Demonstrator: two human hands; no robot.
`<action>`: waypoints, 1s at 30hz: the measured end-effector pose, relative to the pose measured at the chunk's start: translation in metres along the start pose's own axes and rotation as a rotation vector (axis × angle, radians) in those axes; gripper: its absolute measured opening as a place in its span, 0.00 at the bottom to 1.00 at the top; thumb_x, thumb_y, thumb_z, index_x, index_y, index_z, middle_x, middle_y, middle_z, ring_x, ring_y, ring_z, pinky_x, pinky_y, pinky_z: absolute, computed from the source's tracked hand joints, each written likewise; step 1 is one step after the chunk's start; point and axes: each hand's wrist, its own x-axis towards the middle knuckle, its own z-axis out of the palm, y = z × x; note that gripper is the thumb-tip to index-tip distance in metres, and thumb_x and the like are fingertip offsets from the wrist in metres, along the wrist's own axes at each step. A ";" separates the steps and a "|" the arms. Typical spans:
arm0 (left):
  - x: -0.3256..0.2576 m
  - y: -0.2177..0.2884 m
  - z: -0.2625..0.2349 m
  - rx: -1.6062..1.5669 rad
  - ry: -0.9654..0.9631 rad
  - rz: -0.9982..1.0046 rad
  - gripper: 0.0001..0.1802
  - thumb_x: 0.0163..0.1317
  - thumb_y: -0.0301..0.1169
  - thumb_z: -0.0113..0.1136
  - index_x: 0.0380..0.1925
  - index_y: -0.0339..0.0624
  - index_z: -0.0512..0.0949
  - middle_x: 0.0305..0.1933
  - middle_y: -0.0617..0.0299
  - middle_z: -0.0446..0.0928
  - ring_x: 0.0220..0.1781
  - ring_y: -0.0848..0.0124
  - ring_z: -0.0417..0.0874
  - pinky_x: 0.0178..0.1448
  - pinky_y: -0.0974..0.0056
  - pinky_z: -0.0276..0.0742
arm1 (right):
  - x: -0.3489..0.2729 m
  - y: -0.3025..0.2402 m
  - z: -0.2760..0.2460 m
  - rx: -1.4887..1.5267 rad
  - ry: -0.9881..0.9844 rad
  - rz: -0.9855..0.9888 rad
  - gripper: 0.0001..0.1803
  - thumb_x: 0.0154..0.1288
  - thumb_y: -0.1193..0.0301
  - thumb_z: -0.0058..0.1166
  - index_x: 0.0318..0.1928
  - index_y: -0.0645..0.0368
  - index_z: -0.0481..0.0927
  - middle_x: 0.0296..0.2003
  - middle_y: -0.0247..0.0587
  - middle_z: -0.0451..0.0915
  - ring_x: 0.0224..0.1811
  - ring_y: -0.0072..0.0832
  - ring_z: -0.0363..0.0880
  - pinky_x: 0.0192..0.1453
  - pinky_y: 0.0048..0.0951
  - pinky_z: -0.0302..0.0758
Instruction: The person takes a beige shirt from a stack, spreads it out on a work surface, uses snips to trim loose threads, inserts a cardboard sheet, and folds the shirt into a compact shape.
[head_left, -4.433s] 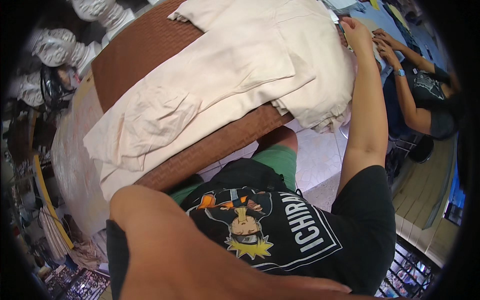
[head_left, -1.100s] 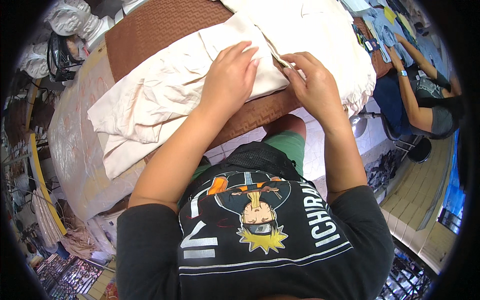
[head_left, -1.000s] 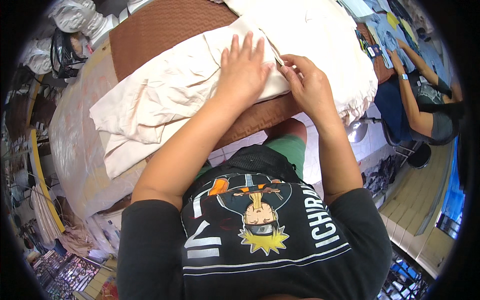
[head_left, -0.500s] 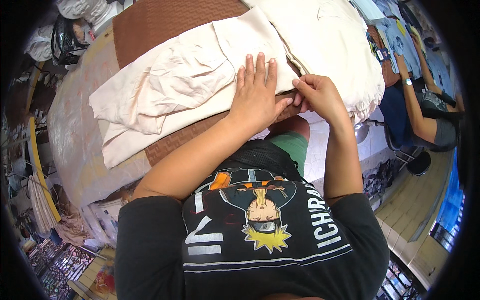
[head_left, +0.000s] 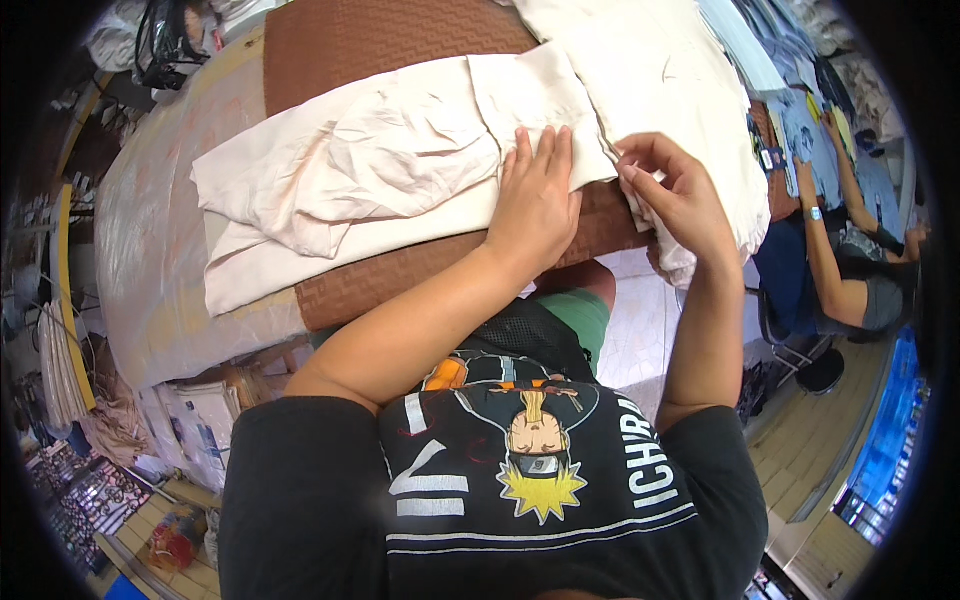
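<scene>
A pale cream garment [head_left: 400,140], folded long and wrinkled through its middle, lies across a brown patterned cloth [head_left: 360,45]. My left hand [head_left: 538,200] rests on the garment near its right end, fingers stretched out and palm down. At that end's near corner, my right hand [head_left: 685,195] is closed in a pinch, thumb and forefinger meeting at the garment's edge. Exactly how much fabric sits between those fingers is partly hidden. Just beyond the right hand, a larger pile of cream cloth [head_left: 660,80] borders the garment and hangs over the table's near edge.
Clear plastic sheeting [head_left: 150,250] covers the table's left side. A black bag [head_left: 172,50] lies at the far left. At right, another person's arm [head_left: 825,250] reaches toward light blue garments [head_left: 825,135]. A dark round stool [head_left: 820,370] stands on the right.
The garment sits slightly lower and farther right in view. My left hand stays flat on it, while my right hand has shifted up and right along its end, fingers more curled.
</scene>
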 end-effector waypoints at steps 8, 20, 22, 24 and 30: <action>-0.003 -0.009 -0.009 -0.352 0.091 0.004 0.32 0.59 0.26 0.49 0.63 0.25 0.55 0.65 0.36 0.58 0.68 0.33 0.52 0.70 0.46 0.49 | 0.102 0.012 0.015 -0.966 0.076 -0.764 0.26 0.51 0.78 0.53 0.54 0.52 0.75 0.59 0.47 0.69 0.67 0.43 0.60 0.66 0.37 0.61; -0.048 0.020 -0.057 -0.956 -0.016 -0.155 0.27 0.62 0.28 0.47 0.61 0.30 0.62 0.61 0.39 0.67 0.66 0.49 0.66 0.67 0.59 0.60 | 0.094 -0.009 -0.015 -0.441 -0.140 -0.520 0.09 0.49 0.80 0.56 0.34 0.59 0.81 0.43 0.43 0.81 0.59 0.40 0.73 0.62 0.36 0.67; -0.055 0.019 -0.066 -1.044 -0.028 -0.200 0.24 0.65 0.26 0.43 0.60 0.28 0.63 0.53 0.47 0.75 0.55 0.66 0.74 0.61 0.67 0.64 | 0.092 -0.007 -0.019 -0.267 -0.202 -0.488 0.06 0.52 0.80 0.56 0.33 0.61 0.80 0.42 0.41 0.81 0.57 0.39 0.73 0.61 0.38 0.67; -0.058 0.016 -0.080 -1.108 -0.065 -0.262 0.22 0.66 0.27 0.42 0.58 0.27 0.65 0.52 0.48 0.74 0.56 0.65 0.74 0.62 0.67 0.63 | 0.101 -0.016 -0.018 -0.019 -0.278 -0.445 0.06 0.55 0.79 0.54 0.35 0.61 0.79 0.41 0.42 0.81 0.55 0.37 0.74 0.61 0.38 0.68; -0.073 -0.007 -0.111 -1.691 0.376 -0.318 0.23 0.69 0.36 0.42 0.56 0.29 0.66 0.54 0.54 0.73 0.58 0.68 0.71 0.65 0.63 0.62 | 0.162 -0.082 0.026 0.312 -0.297 -0.516 0.12 0.65 0.72 0.50 0.47 0.64 0.75 0.41 0.41 0.81 0.47 0.27 0.77 0.55 0.26 0.70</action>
